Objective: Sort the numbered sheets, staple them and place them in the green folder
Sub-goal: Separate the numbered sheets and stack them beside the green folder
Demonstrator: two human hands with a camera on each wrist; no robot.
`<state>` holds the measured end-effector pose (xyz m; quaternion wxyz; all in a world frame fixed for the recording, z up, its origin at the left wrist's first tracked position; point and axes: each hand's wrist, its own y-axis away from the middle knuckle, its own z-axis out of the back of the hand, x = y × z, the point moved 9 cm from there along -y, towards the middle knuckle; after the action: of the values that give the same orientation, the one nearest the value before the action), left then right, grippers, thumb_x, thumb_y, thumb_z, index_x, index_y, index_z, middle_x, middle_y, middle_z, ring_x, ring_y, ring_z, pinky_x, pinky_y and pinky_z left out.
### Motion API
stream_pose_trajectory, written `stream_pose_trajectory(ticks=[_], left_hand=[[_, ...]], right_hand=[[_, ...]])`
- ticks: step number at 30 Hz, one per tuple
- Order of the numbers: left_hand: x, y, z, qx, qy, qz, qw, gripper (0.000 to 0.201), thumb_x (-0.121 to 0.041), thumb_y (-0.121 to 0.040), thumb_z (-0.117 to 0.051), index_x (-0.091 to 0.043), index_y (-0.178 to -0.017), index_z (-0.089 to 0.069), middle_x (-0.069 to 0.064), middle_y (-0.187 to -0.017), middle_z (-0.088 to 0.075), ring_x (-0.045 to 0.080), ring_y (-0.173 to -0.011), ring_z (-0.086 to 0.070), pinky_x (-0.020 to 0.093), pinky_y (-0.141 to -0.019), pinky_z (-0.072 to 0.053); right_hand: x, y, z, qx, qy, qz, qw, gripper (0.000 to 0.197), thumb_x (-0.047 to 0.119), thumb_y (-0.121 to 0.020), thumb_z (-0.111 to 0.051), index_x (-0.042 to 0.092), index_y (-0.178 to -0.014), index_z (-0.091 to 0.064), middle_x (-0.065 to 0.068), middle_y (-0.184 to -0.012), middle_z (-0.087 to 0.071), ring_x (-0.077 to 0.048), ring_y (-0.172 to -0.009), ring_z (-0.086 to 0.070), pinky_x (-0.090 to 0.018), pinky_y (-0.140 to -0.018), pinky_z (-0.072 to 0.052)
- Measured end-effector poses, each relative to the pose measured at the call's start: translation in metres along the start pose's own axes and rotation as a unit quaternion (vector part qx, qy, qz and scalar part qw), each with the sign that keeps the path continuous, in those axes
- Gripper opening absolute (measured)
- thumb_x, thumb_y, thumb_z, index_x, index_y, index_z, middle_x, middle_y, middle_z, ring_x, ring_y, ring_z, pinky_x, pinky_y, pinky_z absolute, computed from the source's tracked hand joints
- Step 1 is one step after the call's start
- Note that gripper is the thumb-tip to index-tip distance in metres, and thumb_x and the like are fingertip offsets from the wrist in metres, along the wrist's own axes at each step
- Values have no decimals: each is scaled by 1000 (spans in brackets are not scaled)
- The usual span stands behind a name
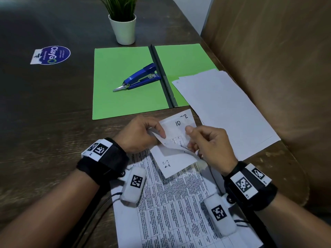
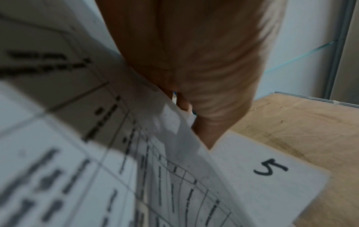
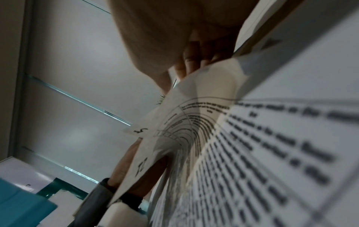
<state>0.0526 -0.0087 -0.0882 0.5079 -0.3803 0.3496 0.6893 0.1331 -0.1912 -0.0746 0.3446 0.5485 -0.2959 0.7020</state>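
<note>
Both hands hold a fanned bundle of numbered sheets (image 1: 176, 140) just above the table's near edge. My left hand (image 1: 141, 135) pinches the bundle's left side, thumb on top. My right hand (image 1: 206, 140) pinches the right side. A sheet marked 10 (image 1: 178, 123) shows on top, and a corner marked 5 (image 2: 271, 169) sticks out below. The sheets' printed table sides (image 3: 252, 153) fill both wrist views. The green folder (image 1: 125, 81) lies open further back, with a blue stapler (image 1: 139, 77) on its left half.
A printed sheet (image 1: 179, 203) lies flat under my wrists. A stack of blank white sheets (image 1: 223, 108) overlaps the folder's right half. A potted plant (image 1: 123, 24) stands behind the folder. A brown upholstered seat back (image 1: 277, 59) borders the table on the right.
</note>
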Motion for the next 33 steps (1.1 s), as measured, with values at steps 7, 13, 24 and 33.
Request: stream_pose_trajectory(ticks=[7, 13, 24, 33], left_hand=[[4, 1, 0, -7, 26, 20, 999, 22, -5, -77, -83, -24, -84, -75, -7, -91, -77, 15, -82, -73, 39, -76, -63], [1, 0, -2, 10, 10, -12, 1000, 24, 0, -72, -86, -22, -72, -76, -7, -95, -74, 11, -89, -71, 34, -80, -60], [-2, -1, -3, 0, 11, -27, 1000, 30, 2, -70, -87, -26, -71, -74, -6, -93, -70, 16, -84, -68, 24, -65, -53], [0, 2, 2, -25, 6, 11, 1000, 41, -9, -76, -85, -32, -104, -66, -12, -113, -67, 0, -105, -63, 20, -87, -53]], right_hand=[[-15, -5, 5, -17, 57, -18, 998, 17, 15, -77, -85, 15, -74, -68, 3, -61, -55, -10, -56, -47, -22, -57, -44], [-6, -2, 3, -2, 116, 19, 993, 23, 16, -78, -84, 11, -63, -68, 6, -56, -61, -6, -51, -51, -20, -51, -43], [4, 1, 3, -10, 158, 73, 985, 14, 12, -84, -78, 20, -76, -70, 6, -64, -64, -10, -59, -58, -26, -59, -51], [7, 2, -3, 20, 213, 106, 971, 8, 13, -82, -79, 20, -80, -77, 13, -82, -62, -7, -66, -59, -26, -61, -50]])
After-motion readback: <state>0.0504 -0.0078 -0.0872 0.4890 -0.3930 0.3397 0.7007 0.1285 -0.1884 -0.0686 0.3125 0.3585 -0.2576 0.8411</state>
